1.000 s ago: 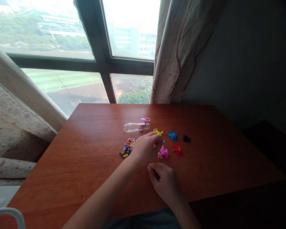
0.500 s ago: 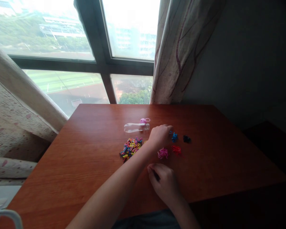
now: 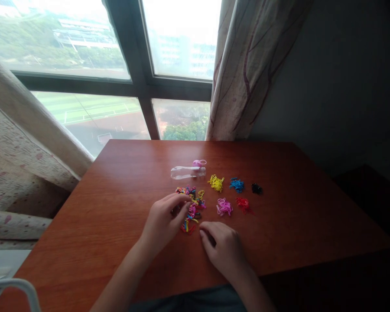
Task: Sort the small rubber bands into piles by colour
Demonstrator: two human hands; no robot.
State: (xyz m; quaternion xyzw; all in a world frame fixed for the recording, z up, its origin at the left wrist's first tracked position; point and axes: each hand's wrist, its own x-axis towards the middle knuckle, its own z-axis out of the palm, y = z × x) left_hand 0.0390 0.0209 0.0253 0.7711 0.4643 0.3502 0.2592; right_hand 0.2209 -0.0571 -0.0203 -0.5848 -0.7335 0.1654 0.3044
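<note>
My left hand (image 3: 164,216) is over the mixed pile of colourful rubber bands (image 3: 195,208), thumb and index fingertip a little apart among the bands; part of the pile is hidden beneath it. My right hand (image 3: 222,242) rests on the table just right of the pile, thumb pressed to the curled index finger; anything pinched there is too small to see. Beyond the hands lie sorted heaps: yellow bands (image 3: 216,183), blue bands (image 3: 237,185), black bands (image 3: 256,188), pink bands (image 3: 224,207) and red bands (image 3: 243,204).
A clear plastic bottle (image 3: 185,173) lies on its side behind the pile, with a pink looped cap (image 3: 199,163) beside its neck. The wooden table (image 3: 100,208) ends at a window (image 3: 178,121). A white curved bar (image 3: 16,284) stands at the lower left.
My left hand has drawn back from beside the blue heap to the mixed pile, uncovering the yellow heap. My right hand has stayed almost in place. The view has shifted slightly.
</note>
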